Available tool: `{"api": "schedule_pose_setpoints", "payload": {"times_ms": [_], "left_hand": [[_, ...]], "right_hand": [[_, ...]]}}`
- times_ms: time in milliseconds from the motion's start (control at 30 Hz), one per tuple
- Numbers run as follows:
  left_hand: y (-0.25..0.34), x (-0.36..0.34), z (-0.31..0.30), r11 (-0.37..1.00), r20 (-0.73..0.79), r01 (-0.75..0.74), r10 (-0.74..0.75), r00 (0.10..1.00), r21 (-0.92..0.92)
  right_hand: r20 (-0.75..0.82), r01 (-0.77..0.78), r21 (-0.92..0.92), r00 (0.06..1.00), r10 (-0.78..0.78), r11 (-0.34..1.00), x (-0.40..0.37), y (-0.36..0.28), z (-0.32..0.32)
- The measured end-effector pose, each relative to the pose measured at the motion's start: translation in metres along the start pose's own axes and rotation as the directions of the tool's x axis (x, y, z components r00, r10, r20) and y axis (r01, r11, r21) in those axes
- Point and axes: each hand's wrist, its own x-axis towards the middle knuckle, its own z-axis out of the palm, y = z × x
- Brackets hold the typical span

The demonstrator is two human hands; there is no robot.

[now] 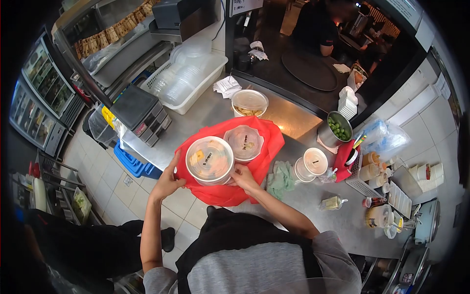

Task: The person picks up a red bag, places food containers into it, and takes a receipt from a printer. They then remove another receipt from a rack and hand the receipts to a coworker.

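Observation:
A round white container [209,160] with a clear, marked lid sits at the left in an opened red bag [267,142]. Beside it in the bag is another lidded container [243,143], also marked. My right hand [243,177] is at the lower right side of the left container, its fingers closed on the rim. My left hand [169,181] is at the bag's left edge, fingers bent and apart from the thumb; its fingertips are partly hidden by the red bag. Just behind the bag stands a lidded bowl [249,102] of yellowish food.
Right of the bag lie a green cloth [281,179] and lidded cups [315,161]. A metal pot [335,129] of green limes stands farther back. A white basket [205,85] holds clear lids. A person in black [93,250] stands at left.

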Motion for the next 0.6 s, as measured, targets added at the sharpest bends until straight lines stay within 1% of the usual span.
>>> {"api": "schedule_pose_setpoints", "payload": {"times_ms": [100, 200, 233, 333, 367, 400, 433, 467, 500, 533, 567, 600], "left_hand": [[0.005, 0.003, 0.0, 1.0, 0.005, -0.005, 0.005, 1.0, -0.002], [0.006, 0.007, -0.002, 1.0, -0.008, -0.007, 0.007, 1.0, 0.017], [0.009, 0.008, -0.002, 1.0, -0.009, -0.006, 0.006, 1.0, 0.021], [0.016, 0.006, -0.002, 0.999, -0.023, -0.029, 0.029, 0.999, 0.025], [0.017, 0.005, -0.002, 0.999, -0.034, -0.051, 0.052, 0.998, 0.014], [0.018, 0.003, -0.001, 0.997, -0.044, -0.073, 0.073, 0.996, 0.002], [0.02, -0.002, -0.002, 0.995, -0.037, -0.047, 0.043, 0.998, -0.088], [0.011, -0.005, 0.0, 0.959, -0.275, -0.125, 0.052, 0.96, -0.255], [-0.005, -0.006, 0.002, 0.889, -0.493, -0.235, 0.012, 0.87, -0.393], [-0.019, -0.003, 0.006, 0.796, -0.664, -0.36, -0.069, 0.745, -0.487], [-0.032, 0.001, 0.011, 0.781, -0.669, -0.259, -0.256, 0.698, -0.568], [-0.043, 0.005, 0.02, 0.743, -0.655, -0.169, -0.429, 0.622, -0.647]], "right_hand": [[-0.011, -0.002, -0.005, 1.0, 0.002, 1.0, 0.005, -0.002, -0.002], [0.033, -0.018, 0.045, 0.999, 0.017, 0.999, 0.006, -0.01, -0.001], [0.051, -0.038, 0.025, 0.998, 0.037, 0.999, 0.003, -0.013, -0.002], [0.165, 0.002, -0.101, 0.986, 0.015, 0.995, -0.007, -0.022, -0.022], [0.171, 0.077, -0.229, 0.985, -0.037, 0.971, -0.019, -0.035, -0.028], [0.075, 0.181, -0.302, 0.983, -0.166, 0.936, -0.034, -0.049, -0.034], [-0.015, 0.268, -0.383, 0.955, -0.296, 0.884, -0.049, -0.067, -0.037], [-0.158, 0.391, -0.404, 0.861, -0.484, 0.827, -0.054, -0.077, -0.043], [-0.29, 0.492, -0.445, 0.711, -0.64, 0.748, -0.056, -0.086, -0.051], [-0.47, 0.591, -0.464, 0.467, -0.749, 0.66, -0.049, -0.097, -0.065], [-0.529, 0.602, -0.386, 0.476, -0.702, 0.699, -0.035, -0.093, -0.074], [-0.579, 0.616, -0.305, 0.485, -0.655, 0.726, -0.017, -0.083, -0.083]]}}
